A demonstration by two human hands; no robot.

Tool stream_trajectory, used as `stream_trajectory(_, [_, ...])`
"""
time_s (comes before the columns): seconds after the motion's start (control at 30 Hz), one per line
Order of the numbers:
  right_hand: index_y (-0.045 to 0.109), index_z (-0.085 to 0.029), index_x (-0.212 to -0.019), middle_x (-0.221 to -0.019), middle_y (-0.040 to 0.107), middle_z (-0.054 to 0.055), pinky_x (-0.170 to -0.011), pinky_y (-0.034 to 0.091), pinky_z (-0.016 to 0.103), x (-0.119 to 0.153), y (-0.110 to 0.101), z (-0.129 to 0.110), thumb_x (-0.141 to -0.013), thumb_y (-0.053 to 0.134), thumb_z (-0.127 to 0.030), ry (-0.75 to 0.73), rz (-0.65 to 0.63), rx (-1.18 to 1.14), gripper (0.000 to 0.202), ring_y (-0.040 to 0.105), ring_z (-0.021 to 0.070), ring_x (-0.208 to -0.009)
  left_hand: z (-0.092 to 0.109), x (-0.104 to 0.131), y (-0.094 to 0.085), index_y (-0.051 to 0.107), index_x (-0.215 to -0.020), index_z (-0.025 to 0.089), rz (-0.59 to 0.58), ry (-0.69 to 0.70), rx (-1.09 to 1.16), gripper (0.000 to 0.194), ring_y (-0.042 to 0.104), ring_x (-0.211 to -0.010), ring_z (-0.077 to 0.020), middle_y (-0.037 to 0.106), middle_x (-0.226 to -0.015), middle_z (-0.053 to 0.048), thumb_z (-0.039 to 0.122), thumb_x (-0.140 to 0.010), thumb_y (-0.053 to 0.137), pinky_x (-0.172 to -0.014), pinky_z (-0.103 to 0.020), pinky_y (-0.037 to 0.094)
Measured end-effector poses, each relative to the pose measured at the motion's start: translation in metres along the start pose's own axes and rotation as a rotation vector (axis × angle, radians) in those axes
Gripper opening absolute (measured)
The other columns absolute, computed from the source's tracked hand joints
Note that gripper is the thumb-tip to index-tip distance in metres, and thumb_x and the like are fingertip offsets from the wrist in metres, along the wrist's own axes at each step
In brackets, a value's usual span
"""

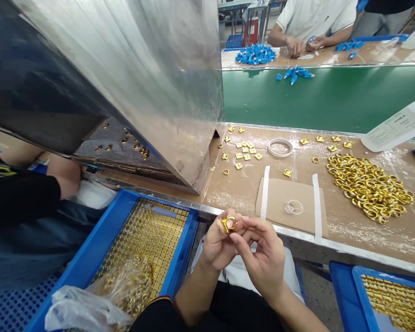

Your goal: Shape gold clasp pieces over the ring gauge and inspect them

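A gold ring with a flat, square top point(228, 224) is pinched upright between the thumb and fingers of my left hand point(216, 242), just off the table's front edge. Close against its right side is my right hand point(263, 256), its thumb and index finger bent in around the ring's edge; their exact contact is partly hidden. Beyond my hands, a cardboard pad point(280, 198) is fixed to the table with white tape strips, and a thin clear hoop point(293, 207) lies on it. Several gold square-topped pieces point(246, 150) are scattered behind, beside a white tape roll point(280, 147).
A heap of gold rings point(370, 186) and a tilted white bottle point(397, 125) are at right. A metal hood point(180, 92) rises at left. Blue trays point(185, 249) flank me. Beyond the green belt point(332, 99), a co-worker's hands point(302, 45) handle blue pieces point(256, 54).
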State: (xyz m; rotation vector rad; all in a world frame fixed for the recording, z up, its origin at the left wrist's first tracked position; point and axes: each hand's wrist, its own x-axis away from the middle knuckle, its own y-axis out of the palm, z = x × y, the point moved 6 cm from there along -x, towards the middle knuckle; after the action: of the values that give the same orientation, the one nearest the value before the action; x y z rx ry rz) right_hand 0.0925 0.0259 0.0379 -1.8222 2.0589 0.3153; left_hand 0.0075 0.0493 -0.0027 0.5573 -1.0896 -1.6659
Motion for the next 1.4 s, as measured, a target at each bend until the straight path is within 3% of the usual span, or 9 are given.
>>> stream_trajectory(0.4, [0.067, -0.023, -0.106, -0.093, 0.075, 0.004, -0.071, 0.062, 0.027, -0.003, -0.005, -0.002, -0.093, 0.067, -0.013, -0.021, -0.011, -0.005, 0.016, 0.074, 0.017, -0.081, -0.001, -0.003, 0.005, 0.04, -0.067, 0.019, -0.052, 0.062, -0.047, 0.058, 0.031, -0.052, -0.0075, 0.032, -0.063, 0.007, 0.057, -0.075, 0.083, -0.048, -0.02, 0.029])
stream_trajectory(0.47, [0.066, -0.023, -0.108, -0.09, 0.075, 0.003, -0.065, 0.06, 0.025, -0.002, -0.006, 0.002, -0.094, 0.066, -0.015, 0.035, -0.011, -0.054, 0.016, 0.072, 0.0147, -0.072, 0.004, -0.003, 0.003, 0.044, -0.067, 0.019, -0.068, 0.185, -0.174, 0.054, 0.032, -0.052, -0.0075, 0.036, -0.063, 0.006, 0.056, -0.077, 0.081, -0.048, -0.02, 0.028])
stream_trajectory(0.63, [0.067, -0.026, -0.108, -0.087, 0.074, 0.001, -0.062, 0.057, 0.02, -0.002, -0.007, 0.012, -0.095, 0.071, -0.027, 0.254, -0.095, -0.319, 0.014, 0.069, 0.0114, -0.068, 0.03, 0.007, 0.003, 0.056, -0.071, 0.018, -0.058, 0.741, -0.703, 0.032, 0.043, -0.058, -0.0098, 0.046, -0.062, 0.004, 0.036, -0.089, 0.076, -0.056, -0.023, 0.034])
stream_trajectory(0.8, [0.07, -0.026, -0.105, -0.094, 0.074, 0.001, -0.072, 0.059, 0.019, -0.004, -0.01, 0.015, -0.092, 0.076, -0.035, 0.371, -0.151, -0.495, 0.016, 0.071, 0.0115, -0.079, 0.041, 0.017, 0.012, 0.059, -0.076, 0.018, -0.096, 0.952, -1.014, 0.022, 0.045, -0.06, -0.0106, 0.051, -0.063, 0.004, 0.025, -0.092, 0.071, -0.057, -0.024, 0.036])
stream_trajectory(1.1, [0.073, -0.027, -0.106, -0.094, 0.072, 0.002, -0.075, 0.058, 0.019, -0.002, -0.014, 0.02, -0.088, 0.08, -0.034, 0.431, -0.252, -0.612, 0.02, 0.068, 0.0114, -0.082, 0.046, 0.028, 0.032, 0.062, -0.083, 0.018, -0.166, 1.127, -1.319, 0.014, 0.047, -0.059, -0.0105, 0.053, -0.066, 0.003, 0.02, -0.093, 0.07, -0.053, -0.024, 0.037])
stream_trajectory(1.23, [0.074, -0.028, -0.105, -0.097, 0.074, 0.001, -0.077, 0.058, 0.019, -0.003, -0.016, 0.02, -0.086, 0.083, -0.031, 0.439, -0.261, -0.666, 0.021, 0.068, 0.0104, -0.083, 0.047, 0.028, 0.034, 0.063, -0.086, 0.018, -0.22, 1.111, -1.345, 0.014, 0.048, -0.059, -0.0112, 0.055, -0.065, 0.003, 0.027, -0.097, 0.066, -0.054, -0.025, 0.039])
stream_trajectory(1.4, [0.073, -0.028, -0.106, -0.098, 0.077, 0.002, -0.072, 0.06, 0.02, -0.002, -0.017, 0.025, -0.083, 0.085, -0.027, 0.479, -0.259, -0.747, 0.027, 0.071, 0.0115, -0.081, 0.045, 0.024, 0.034, 0.062, -0.095, 0.02, -0.262, 1.044, -1.311, 0.011, 0.051, -0.059, -0.01, 0.061, -0.069, 0.004, 0.022, -0.092, 0.072, -0.055, -0.024, 0.041])
